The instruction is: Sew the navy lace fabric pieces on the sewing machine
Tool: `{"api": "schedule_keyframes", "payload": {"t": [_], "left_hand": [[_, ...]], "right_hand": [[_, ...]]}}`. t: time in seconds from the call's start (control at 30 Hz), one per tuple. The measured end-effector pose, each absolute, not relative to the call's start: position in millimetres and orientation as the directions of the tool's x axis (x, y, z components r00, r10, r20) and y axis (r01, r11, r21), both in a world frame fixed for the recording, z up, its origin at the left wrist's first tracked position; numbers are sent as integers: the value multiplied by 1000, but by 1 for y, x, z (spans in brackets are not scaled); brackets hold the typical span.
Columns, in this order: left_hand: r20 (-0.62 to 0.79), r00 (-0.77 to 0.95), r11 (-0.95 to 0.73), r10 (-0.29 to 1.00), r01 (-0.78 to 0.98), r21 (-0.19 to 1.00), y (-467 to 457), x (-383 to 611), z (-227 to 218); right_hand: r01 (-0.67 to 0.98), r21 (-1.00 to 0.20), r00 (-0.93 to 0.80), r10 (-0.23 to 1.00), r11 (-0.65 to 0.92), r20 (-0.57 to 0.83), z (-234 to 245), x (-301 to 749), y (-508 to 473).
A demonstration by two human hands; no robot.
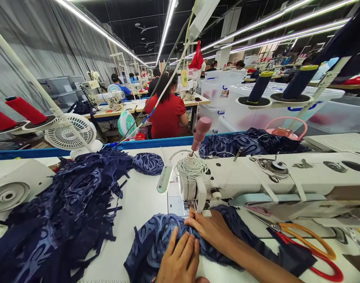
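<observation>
A navy fabric piece with a lighter swirl pattern (152,239) lies bunched in front of the needle area of a white sewing machine (227,173). On top of it rests my left hand (180,261), fingers stretched out and lying flat. My right hand (212,228) is closed at the fabric's edge, close by the presser foot (194,206); its fingertips are partly hidden under the machine head. From beneath my right forearm the fabric runs on to the right. Orange-and-red-handled scissors (306,241) lie right of that forearm, touching dark cloth.
A large heap of navy pieces (65,204) covers the left side. One small patterned piece (148,163) lies behind the needle area. A pink-handled screwdriver (201,135) stands upright on the machine head. Beyond the table, a person in red (166,112) sits facing away.
</observation>
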State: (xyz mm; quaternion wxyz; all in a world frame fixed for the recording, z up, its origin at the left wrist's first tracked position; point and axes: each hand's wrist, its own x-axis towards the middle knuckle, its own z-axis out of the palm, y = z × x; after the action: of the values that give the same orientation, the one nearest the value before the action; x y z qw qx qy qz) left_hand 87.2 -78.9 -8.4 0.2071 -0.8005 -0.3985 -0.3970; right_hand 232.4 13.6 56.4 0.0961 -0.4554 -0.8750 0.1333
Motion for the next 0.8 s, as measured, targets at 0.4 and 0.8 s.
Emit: {"api": "schedule_keyframes", "payload": {"t": [0.4, 0.8], "left_hand": [[772, 373, -607, 514, 794, 20, -82, 84, 15], [596, 256, -492, 761, 827, 274, -48, 57, 71]], "right_hand": [[693, -254, -619, 737, 675, 271, 47, 264, 6], [552, 18, -645, 413, 834, 643, 67, 259, -46]]}}
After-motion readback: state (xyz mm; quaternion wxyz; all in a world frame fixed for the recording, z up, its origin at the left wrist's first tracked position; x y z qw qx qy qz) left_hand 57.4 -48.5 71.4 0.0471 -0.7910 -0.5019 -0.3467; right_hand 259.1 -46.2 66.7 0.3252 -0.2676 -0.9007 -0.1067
